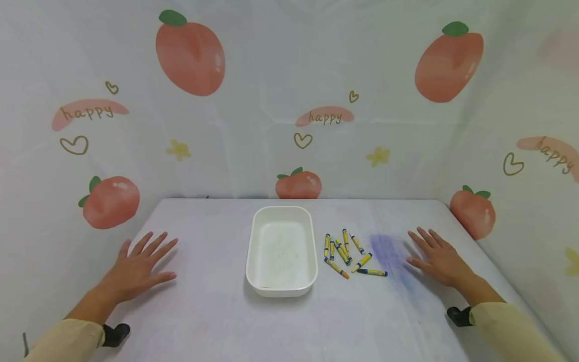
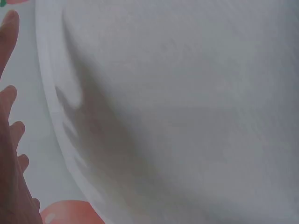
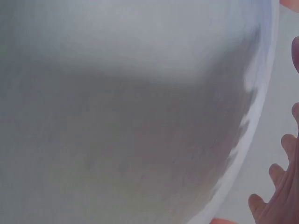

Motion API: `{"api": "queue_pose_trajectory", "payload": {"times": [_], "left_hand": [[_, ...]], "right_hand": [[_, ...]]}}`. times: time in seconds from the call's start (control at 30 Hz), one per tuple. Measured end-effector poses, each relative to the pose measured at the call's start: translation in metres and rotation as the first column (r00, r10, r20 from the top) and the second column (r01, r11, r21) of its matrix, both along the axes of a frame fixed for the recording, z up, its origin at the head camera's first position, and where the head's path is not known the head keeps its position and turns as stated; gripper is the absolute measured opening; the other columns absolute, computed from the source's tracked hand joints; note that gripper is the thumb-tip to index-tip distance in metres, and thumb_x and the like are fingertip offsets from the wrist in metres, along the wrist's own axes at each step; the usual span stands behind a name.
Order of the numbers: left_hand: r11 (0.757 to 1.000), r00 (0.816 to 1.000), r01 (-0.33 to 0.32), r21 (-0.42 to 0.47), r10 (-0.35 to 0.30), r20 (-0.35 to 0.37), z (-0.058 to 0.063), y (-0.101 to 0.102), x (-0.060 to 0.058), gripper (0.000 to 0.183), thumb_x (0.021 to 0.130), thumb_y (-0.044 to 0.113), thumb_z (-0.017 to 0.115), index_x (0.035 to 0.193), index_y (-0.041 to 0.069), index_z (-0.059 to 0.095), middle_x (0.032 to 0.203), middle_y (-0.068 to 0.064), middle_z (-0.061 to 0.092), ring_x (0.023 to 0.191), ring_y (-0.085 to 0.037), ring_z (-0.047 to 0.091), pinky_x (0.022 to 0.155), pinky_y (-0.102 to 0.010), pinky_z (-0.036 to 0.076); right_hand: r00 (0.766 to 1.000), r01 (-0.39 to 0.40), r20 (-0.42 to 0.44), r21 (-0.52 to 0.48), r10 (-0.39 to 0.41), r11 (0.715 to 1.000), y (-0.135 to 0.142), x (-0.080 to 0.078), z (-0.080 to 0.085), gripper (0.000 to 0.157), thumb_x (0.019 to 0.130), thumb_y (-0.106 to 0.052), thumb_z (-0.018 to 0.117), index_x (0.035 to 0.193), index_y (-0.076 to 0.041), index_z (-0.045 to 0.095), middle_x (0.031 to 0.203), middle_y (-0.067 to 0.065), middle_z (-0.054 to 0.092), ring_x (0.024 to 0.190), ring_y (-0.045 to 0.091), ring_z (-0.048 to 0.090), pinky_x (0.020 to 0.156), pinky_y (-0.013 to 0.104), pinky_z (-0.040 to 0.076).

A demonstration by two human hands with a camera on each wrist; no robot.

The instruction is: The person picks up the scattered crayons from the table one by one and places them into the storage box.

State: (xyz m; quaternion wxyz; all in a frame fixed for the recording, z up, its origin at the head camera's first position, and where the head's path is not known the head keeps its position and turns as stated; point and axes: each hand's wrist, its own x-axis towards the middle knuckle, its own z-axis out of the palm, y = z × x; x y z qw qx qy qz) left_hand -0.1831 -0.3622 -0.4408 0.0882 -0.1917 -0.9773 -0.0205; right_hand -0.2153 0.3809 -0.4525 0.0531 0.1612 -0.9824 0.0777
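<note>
My left hand [image 1: 139, 270] hovers over the left side of the table, fingers spread and nothing held. On the opposite side my right hand [image 1: 441, 259] is likewise spread above the tabletop, casting a shadow. Between them stands a white rectangular tray [image 1: 282, 290], with nothing in it. Several crayons [image 1: 362, 262] in yellow and blue wrappers lie loosely scattered just right of the tray, nearer to my right hand than to my left. The left wrist view shows the left hand [image 2: 14, 172] at its edge; the right wrist view shows the right hand [image 3: 285, 186].
A white cloth covers the table [image 1: 203, 311]. A bluish-purple smudge [image 1: 391, 256] marks it between the crayons and my right hand. Behind and beside the table hangs a pale curtain [image 1: 258, 65] printed with fruit, hearts and the word "happy".
</note>
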Motion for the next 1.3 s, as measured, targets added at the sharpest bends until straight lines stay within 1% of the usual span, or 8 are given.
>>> {"api": "queue_pose_trajectory", "payload": {"times": [0.1,0.3,0.4,0.57,0.83,1.0,1.17,1.3], "left_hand": [[0.999,0.999,0.027,0.028,-0.027,-0.017,0.001,0.005,-0.002,0.083,0.088,0.061,0.059,0.154,0.023,0.028,0.155,-0.017,0.027,0.141,-0.043,0.015,0.108,-0.062,-0.016],[0.996,0.998,0.059,0.063,-0.059,-0.011,0.001,0.02,-0.006,0.082,0.087,0.06,0.061,0.153,0.023,0.03,0.154,-0.016,0.03,0.139,-0.044,0.021,0.109,-0.066,0.001],[0.993,0.997,0.08,0.082,-0.08,0.0,-0.001,0.03,-0.006,0.081,0.087,0.06,0.061,0.152,0.023,0.033,0.154,-0.015,0.031,0.138,-0.044,0.023,0.109,-0.066,0.007],[0.987,0.992,0.129,0.092,-0.128,-0.017,-0.003,0.044,-0.004,0.078,0.086,0.059,0.063,0.149,0.021,0.039,0.151,-0.015,0.037,0.136,-0.044,0.029,0.108,-0.065,0.015],[0.978,0.986,0.165,0.13,-0.161,-0.044,-0.003,0.065,-0.005,0.08,0.083,0.057,0.068,0.149,0.023,0.04,0.15,-0.012,0.04,0.134,-0.04,0.035,0.107,-0.063,0.021],[0.967,0.979,0.2,0.159,-0.191,-0.069,-0.003,0.079,-0.006,0.08,0.083,0.054,0.07,0.149,0.023,0.04,0.151,-0.011,0.039,0.134,-0.038,0.036,0.107,-0.062,0.022],[0.954,0.971,0.227,0.195,-0.208,-0.115,-0.001,0.089,-0.007,0.078,0.083,0.051,0.071,0.149,0.023,0.04,0.151,-0.011,0.038,0.133,-0.036,0.037,0.107,-0.059,0.023],[0.951,0.978,0.207,0.231,-0.193,-0.083,0.003,0.1,-0.008,0.078,0.085,0.05,0.07,0.151,0.025,0.037,0.153,-0.009,0.035,0.135,-0.035,0.036,0.108,-0.058,0.023]], "right_hand": [[1.0,0.003,0.002,-0.007,-0.003,1.0,-0.005,-0.002,0.0,0.079,0.092,-0.052,0.057,0.152,-0.008,0.028,0.153,0.026,0.024,0.138,0.051,0.016,0.104,0.071,0.017],[1.0,0.006,-0.001,-0.031,-0.006,1.0,-0.015,-0.005,0.0,0.077,0.092,-0.05,0.059,0.15,-0.009,0.031,0.151,0.026,0.028,0.136,0.05,0.021,0.101,0.073,0.022],[1.0,0.01,0.0,-0.04,-0.01,0.999,-0.022,-0.006,-0.001,0.076,0.091,-0.05,0.061,0.149,-0.009,0.033,0.15,0.026,0.03,0.135,0.05,0.023,0.1,0.073,0.024],[1.0,0.001,0.005,-0.044,0.0,0.999,-0.033,-0.007,0.0,0.074,0.091,-0.049,0.062,0.149,-0.009,0.035,0.149,0.025,0.032,0.134,0.049,0.026,0.098,0.073,0.027],[0.998,-0.049,-0.05,-0.045,0.046,0.998,-0.048,-0.013,0.002,0.07,0.091,-0.044,0.064,0.147,-0.009,0.038,0.145,0.023,0.04,0.129,0.047,0.035,0.096,0.07,0.033],[0.996,-0.05,-0.075,-0.025,0.048,0.998,-0.057,-0.019,0.002,0.071,0.09,-0.041,0.068,0.146,-0.008,0.039,0.142,0.022,0.043,0.129,0.045,0.036,0.099,0.068,0.031],[0.998,-0.045,-0.051,-0.055,0.042,0.997,-0.068,-0.021,0.003,0.072,0.09,-0.04,0.068,0.147,-0.008,0.038,0.142,0.022,0.044,0.13,0.045,0.035,0.102,0.068,0.027],[0.999,-0.028,-0.03,-0.07,0.026,0.997,-0.076,-0.023,0.004,0.073,0.089,-0.04,0.068,0.148,-0.009,0.037,0.142,0.022,0.045,0.129,0.044,0.036,0.103,0.067,0.027]]}}
